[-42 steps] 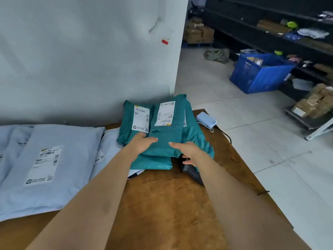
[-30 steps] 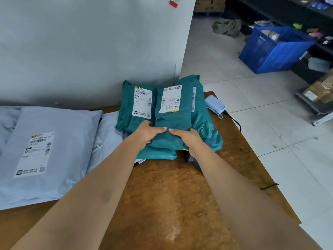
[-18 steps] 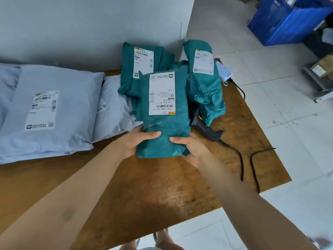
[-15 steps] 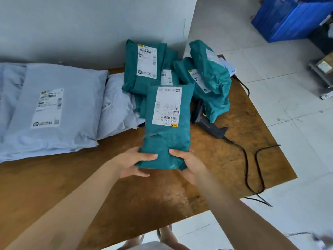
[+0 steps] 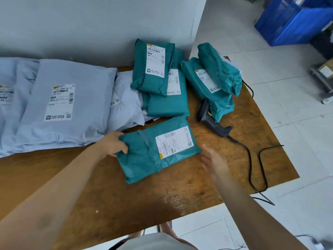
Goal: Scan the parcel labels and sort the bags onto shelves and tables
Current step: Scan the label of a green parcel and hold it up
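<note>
A teal parcel bag [image 5: 144,156] lies flat on the brown wooden table [image 5: 137,201], turned sideways with its white label [image 5: 174,141] facing up. My left hand [image 5: 113,143] grips its left end. My right hand [image 5: 214,160] hovers open just right of the bag, not touching it. A black handheld barcode scanner [image 5: 210,120] lies on the table to the right, its cable [image 5: 252,159] looping off the edge. Several more teal bags [image 5: 162,83] are piled at the back, two of them [image 5: 214,82] beside the scanner.
Large light blue bags [image 5: 59,105] with labels cover the table's left side against the grey wall. A blue plastic crate [image 5: 295,20] stands on the tiled floor at the top right. The table's right edge and front edge are close to the cable.
I pulled one teal bag off the pile toward me and turned it sideways onto the table. My right hand let go of it and moved off to the right. The pile's right bags toppled.
</note>
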Demonstrator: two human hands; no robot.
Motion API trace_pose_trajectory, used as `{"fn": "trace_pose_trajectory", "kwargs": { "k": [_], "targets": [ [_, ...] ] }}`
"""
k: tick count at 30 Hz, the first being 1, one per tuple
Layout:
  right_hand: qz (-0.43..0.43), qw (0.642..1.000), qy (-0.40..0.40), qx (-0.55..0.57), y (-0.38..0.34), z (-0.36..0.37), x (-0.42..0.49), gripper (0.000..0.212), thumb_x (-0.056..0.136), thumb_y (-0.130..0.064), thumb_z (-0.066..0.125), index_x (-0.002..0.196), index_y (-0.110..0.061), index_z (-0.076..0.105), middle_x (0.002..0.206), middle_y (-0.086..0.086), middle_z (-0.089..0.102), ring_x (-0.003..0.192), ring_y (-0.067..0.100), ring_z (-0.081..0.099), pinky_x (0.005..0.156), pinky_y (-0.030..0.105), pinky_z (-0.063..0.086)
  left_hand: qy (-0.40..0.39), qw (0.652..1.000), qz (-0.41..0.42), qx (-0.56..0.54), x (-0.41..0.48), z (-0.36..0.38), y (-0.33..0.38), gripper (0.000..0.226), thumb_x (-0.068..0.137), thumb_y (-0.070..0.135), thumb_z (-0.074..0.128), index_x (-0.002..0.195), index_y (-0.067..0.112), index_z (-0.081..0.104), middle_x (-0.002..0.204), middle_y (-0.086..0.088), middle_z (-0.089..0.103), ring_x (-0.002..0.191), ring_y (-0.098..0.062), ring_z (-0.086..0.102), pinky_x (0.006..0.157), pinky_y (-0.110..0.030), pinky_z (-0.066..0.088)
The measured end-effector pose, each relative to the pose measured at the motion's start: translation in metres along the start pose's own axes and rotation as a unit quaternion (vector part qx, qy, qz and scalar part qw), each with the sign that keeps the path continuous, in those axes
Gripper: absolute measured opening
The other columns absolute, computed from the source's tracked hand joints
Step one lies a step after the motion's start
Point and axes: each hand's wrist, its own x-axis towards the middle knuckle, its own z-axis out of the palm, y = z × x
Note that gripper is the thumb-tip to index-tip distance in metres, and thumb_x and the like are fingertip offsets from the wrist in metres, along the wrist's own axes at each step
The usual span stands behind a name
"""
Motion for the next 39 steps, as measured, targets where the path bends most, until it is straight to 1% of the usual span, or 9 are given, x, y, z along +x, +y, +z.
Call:
{"fn": "trace_pose_trajectory", "kwargs": {
  "k": [3, 6, 10, 18, 25, 28, 31, 35, 39],
  "targets": [
    [-0.051, 0.980, 0.166, -0.100, -0.015, -0.012, 0.009, 0.057, 0.084, -0.022, 0.072, 0.134, -0.010, 0.048, 0.119, 0.009, 0.058, 0.100, 0.023, 0.055, 0.092, 0.039, 0.050, 0.172, 0.977, 0.050, -0.117, 0.014, 0.010, 0.007, 0.040, 0.074, -0.007, 0.069, 0.110, 0.003, 0.056, 0.095, -0.013, 0.062, 0.087, -0.026, 0.058, 0.076, -0.035, 0.053],
    [-0.221, 0.892, 0.175, -0.353, -0.037, -0.014, 0.020, 0.048, 0.086, -0.016, 0.062, 0.133, -0.012, 0.049, 0.129, 0.014, 0.055, 0.114, 0.030, 0.053, 0.097, 0.041, 0.045, 0.271, 0.930, 0.035, -0.247, 0.012, 0.030, -0.001, 0.062, 0.078, 0.016, 0.076, 0.129, -0.002, 0.047, 0.119, -0.010, 0.058, 0.101, -0.021, 0.056, 0.086, -0.030, 0.047],
    [-0.311, 0.763, 0.105, -0.558, -0.061, 0.000, 0.051, 0.057, 0.082, -0.010, 0.063, 0.136, -0.008, 0.046, 0.136, 0.017, 0.049, 0.124, 0.034, 0.046, 0.099, 0.043, 0.042, 0.201, 0.951, -0.062, -0.226, 0.006, 0.061, -0.026, 0.076, 0.069, 0.037, 0.081, 0.127, -0.003, 0.052, 0.123, -0.011, 0.062, 0.105, -0.024, 0.062, 0.085, -0.032, 0.052],
    [-0.259, 0.717, 0.075, -0.643, -0.071, 0.019, 0.088, 0.076, 0.078, -0.018, 0.072, 0.143, -0.017, 0.033, 0.138, 0.017, 0.043, 0.127, 0.038, 0.041, 0.101, 0.047, 0.040, 0.191, 0.943, -0.013, -0.273, 0.008, 0.068, -0.015, 0.047, 0.077, 0.017, 0.077, 0.117, 0.002, 0.060, 0.116, -0.012, 0.065, 0.091, -0.019, 0.064, 0.074, -0.027, 0.052],
    [-0.231, 0.746, -0.014, -0.625, -0.042, 0.012, 0.067, 0.057, 0.082, -0.011, 0.064, 0.132, -0.008, 0.037, 0.110, 0.017, 0.058, 0.105, 0.039, 0.057, 0.074, 0.036, 0.045, 0.167, 0.939, 0.044, -0.297, -0.004, 0.038, -0.018, 0.049, 0.082, -0.001, 0.066, 0.128, 0.005, 0.050, 0.120, -0.007, 0.061, 0.104, -0.024, 0.061, 0.087, -0.037, 0.050],
    [-0.219, 0.835, -0.022, -0.504, -0.041, 0.013, 0.043, 0.028, 0.081, -0.009, 0.059, 0.105, -0.010, 0.045, 0.092, 0.008, 0.055, 0.086, 0.030, 0.057, 0.067, 0.035, 0.045, 0.169, 0.953, 0.061, -0.244, -0.010, 0.019, -0.010, 0.047, 0.084, -0.007, 0.060, 0.125, 0.010, 0.047, 0.119, -0.008, 0.057, 0.105, -0.026, 0.057, 0.087, -0.037, 0.047],
    [-0.157, 0.915, -0.130, -0.348, -0.046, 0.008, -0.002, 0.016, 0.083, 0.003, 0.056, 0.087, -0.012, 0.049, 0.069, 0.009, 0.050, 0.054, 0.021, 0.047, 0.048, 0.027, 0.041, 0.091, 0.975, 0.071, -0.191, -0.012, 0.007, 0.004, 0.051, 0.083, -0.012, 0.057, 0.125, 0.016, 0.052, 0.116, -0.009, 0.060, 0.103, -0.026, 0.058, 0.088, -0.035, 0.049],
    [-0.131, 0.869, -0.261, -0.400, -0.037, -0.007, -0.063, 0.023, 0.080, 0.008, 0.063, 0.068, -0.005, 0.048, 0.048, 0.009, 0.048, 0.040, 0.019, 0.041, 0.049, 0.027, 0.037, 0.119, 0.985, 0.097, -0.082, 0.001, 0.009, 0.016, 0.037, 0.084, -0.002, 0.062, 0.118, 0.014, 0.061, 0.115, -0.012, 0.063, 0.104, -0.023, 0.059, 0.093, -0.032, 0.049],
    [-0.049, 0.878, -0.254, -0.403, -0.013, -0.008, -0.098, 0.020, 0.078, 0.013, 0.058, 0.082, -0.006, 0.053, 0.044, 0.006, 0.047, 0.036, 0.016, 0.041, 0.042, 0.021, 0.034, 0.180, 0.972, 0.120, -0.087, 0.010, 0.024, 0.016, 0.036, 0.086, 0.008, 0.065, 0.121, 0.004, 0.059, 0.108, -0.014, 0.059, 0.095, -0.019, 0.055, 0.081, -0.026, 0.044]
  ]
}}
